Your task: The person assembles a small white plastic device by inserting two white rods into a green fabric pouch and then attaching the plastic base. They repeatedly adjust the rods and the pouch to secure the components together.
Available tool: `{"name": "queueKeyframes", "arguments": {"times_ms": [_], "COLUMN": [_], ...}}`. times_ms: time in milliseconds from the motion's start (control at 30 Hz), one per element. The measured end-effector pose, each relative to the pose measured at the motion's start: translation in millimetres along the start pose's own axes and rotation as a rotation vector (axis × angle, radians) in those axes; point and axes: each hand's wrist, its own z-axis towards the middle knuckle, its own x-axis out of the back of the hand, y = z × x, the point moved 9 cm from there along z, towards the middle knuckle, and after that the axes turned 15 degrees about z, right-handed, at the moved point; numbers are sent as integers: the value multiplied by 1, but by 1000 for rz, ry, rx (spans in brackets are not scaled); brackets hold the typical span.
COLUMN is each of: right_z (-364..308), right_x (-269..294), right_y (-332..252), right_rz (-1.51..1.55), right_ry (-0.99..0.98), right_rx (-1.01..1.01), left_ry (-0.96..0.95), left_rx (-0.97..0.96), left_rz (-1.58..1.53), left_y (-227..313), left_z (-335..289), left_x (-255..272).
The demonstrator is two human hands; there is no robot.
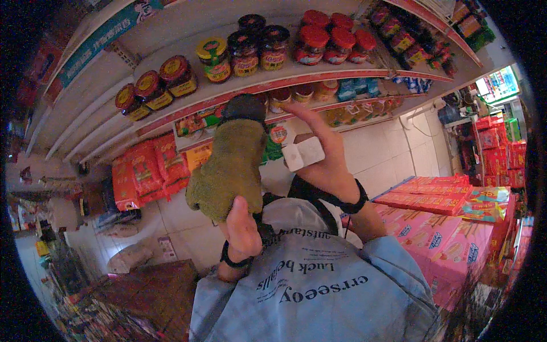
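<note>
Softly bunched, fuzzy olive-green cloth (231,165), clutched in left hand (241,229), right hand (333,162) apart, grip unclear

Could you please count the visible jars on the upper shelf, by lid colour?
Jars with maroon-and-yellow lids: 3
Jar with mostly yellow lid: 1
Jars with black lids: 3
Jars with red lids: 5
Total: 12 visible jars

Olive-green cloth (232,165) left, white block (303,154) right of it, red lids (314,37) far, pink boxes (436,242) right, dark-lettered blue shirt (347,308) near!
</note>
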Motion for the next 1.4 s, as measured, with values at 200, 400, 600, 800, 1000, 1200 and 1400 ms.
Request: {"name": "queueKeyframes", "arguments": {"times_ms": [200, 400, 600, 800, 1000, 1200, 1400], "right_z": [-3, -9, -39, -38, -25, -26, -21], "right_x": [-16, -31, -31, -28, -21, 2, 3], "right_y": [10, 16, 39, 42, 20, 19, 14], "right_rz": [255, 432, 371, 467, 196, 292, 241], "right_ry": [-243, -413, -570, -472, -319, -250, -268], "right_rx": [-129, -325, -496, -449, -150, -362, -274], "left_ry": [-74, -475, -664, -588, -607, -385, -296], "left_rx": [64, 14, 55, 84, -658, -391, -125], "left_rz": [-146, 262, 267, 263, 816, 823, 346], "left_y": [-6, 2, 11, -10, 32, 3, 5], "left_z": [0, -11, -6, 4, -3, 21, 23], "left_x": [20, -13, -51, -48, -70, -50, -25]}}
